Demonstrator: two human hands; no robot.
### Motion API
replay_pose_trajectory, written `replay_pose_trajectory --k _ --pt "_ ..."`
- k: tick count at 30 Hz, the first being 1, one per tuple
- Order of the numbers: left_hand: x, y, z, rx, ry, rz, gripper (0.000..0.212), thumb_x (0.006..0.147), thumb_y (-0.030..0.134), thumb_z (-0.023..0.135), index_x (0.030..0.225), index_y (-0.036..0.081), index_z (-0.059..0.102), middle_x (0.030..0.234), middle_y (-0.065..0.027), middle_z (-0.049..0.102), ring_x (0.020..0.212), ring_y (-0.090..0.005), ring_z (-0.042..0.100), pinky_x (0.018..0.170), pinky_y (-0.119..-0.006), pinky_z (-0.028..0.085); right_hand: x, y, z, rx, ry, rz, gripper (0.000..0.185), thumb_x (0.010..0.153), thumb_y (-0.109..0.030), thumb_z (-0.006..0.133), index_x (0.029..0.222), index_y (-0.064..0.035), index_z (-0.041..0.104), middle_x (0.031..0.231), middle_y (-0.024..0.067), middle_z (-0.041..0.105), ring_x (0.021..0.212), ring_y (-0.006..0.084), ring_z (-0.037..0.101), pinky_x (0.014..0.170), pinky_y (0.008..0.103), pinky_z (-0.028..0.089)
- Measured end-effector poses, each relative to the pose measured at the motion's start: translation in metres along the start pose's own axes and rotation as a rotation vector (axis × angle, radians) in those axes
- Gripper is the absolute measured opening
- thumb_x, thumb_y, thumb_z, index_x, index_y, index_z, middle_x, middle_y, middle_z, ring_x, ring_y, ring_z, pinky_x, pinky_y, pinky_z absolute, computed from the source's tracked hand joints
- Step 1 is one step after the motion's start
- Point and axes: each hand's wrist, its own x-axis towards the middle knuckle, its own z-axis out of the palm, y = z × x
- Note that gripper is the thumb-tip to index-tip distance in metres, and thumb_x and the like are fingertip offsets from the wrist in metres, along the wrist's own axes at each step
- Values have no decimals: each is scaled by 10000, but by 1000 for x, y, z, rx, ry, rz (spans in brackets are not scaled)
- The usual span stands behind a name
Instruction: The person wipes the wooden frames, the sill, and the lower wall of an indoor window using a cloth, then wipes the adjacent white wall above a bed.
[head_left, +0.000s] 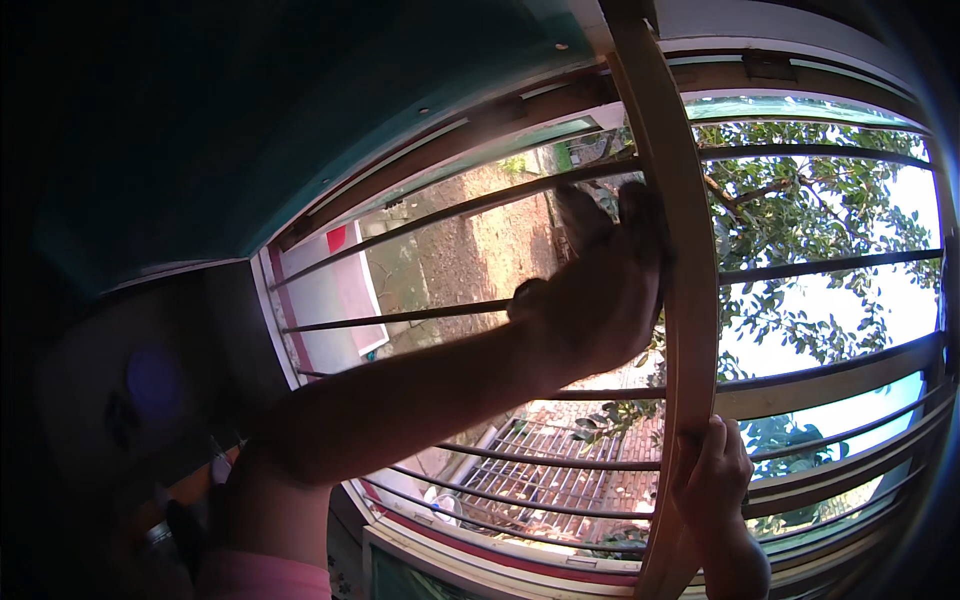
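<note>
My left hand (600, 300) reaches up from the lower left, its forearm crossing in front of the window bars. It is at the left side of a wooden window-frame beam (686, 300), its fingers in deep shadow. A dark greyish shape (583, 217), perhaps a cloth or a finger, shows beside the fingers; I cannot tell which. Lower right, my right hand (716, 472) is wrapped around the same beam near its lower end. A pink sleeve (262, 576) shows at the lower left edge.
Several thin metal bars (465, 206) span both sides of the beam. Outside are a leafy tree (810, 202), bare ground (480, 225) and a metal grille (547, 465) on paving. A dark green wall surface (187, 135) fills the upper left. The lower left is too dark to make out.
</note>
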Motion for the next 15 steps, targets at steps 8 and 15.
replay_pose_trajectory --k 8,15 --pt "17 -55 -1 -646 387 -413 389 805 49 493 1152 -81 371 895 -261 509 754 -371 543 686 -406 445 -1 -1 1 85 15 53 199 810 -125 532 920 26 466 748 165 480 632 353 516 528 423 416" --pt "56 -79 28 -453 234 -361 225 807 143 558 941 -5 455 768 -198 528 724 -371 531 697 -423 422 0 1 0 2 -25 -7 321 818 -207 551 941 79 473 770 165 485 619 321 538 481 393 431"
